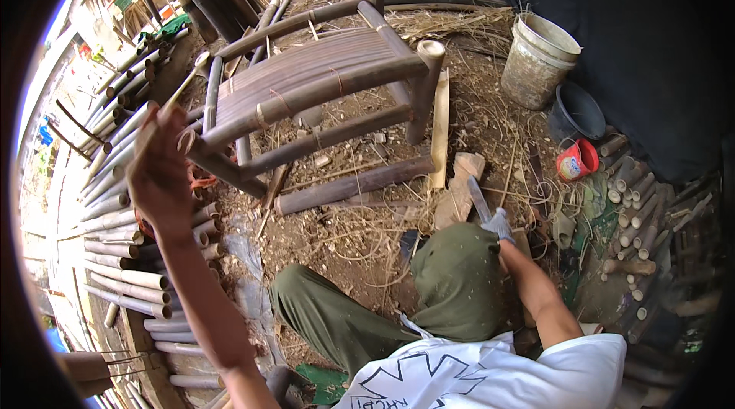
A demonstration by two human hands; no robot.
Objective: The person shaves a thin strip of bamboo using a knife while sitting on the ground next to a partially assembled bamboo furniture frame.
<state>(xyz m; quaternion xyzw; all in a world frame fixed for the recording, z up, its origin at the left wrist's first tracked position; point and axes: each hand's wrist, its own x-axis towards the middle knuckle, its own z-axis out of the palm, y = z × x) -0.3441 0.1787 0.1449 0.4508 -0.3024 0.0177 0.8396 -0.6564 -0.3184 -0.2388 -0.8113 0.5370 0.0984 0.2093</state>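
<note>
My left hand point(158, 173) is raised at the left and closed around a thin pale bamboo strip point(186, 86) that runs up toward the corner of a dark bamboo chair frame point(321, 87) lying on the ground. My right hand point(498, 224), in a grey glove, grips the handle of a knife; its blade point(478, 199) points up beside a pale wooden block point(458, 188). My knee in green trousers point(456, 279) lies between the two hands.
Long bamboo poles point(115, 202) are stacked at the left. A dirty white bucket point(540, 57), a dark basin point(576, 112) and a red tub point(578, 160) stand at the right, above several short bamboo offcuts point(635, 202). Shavings and straw cover the dirt.
</note>
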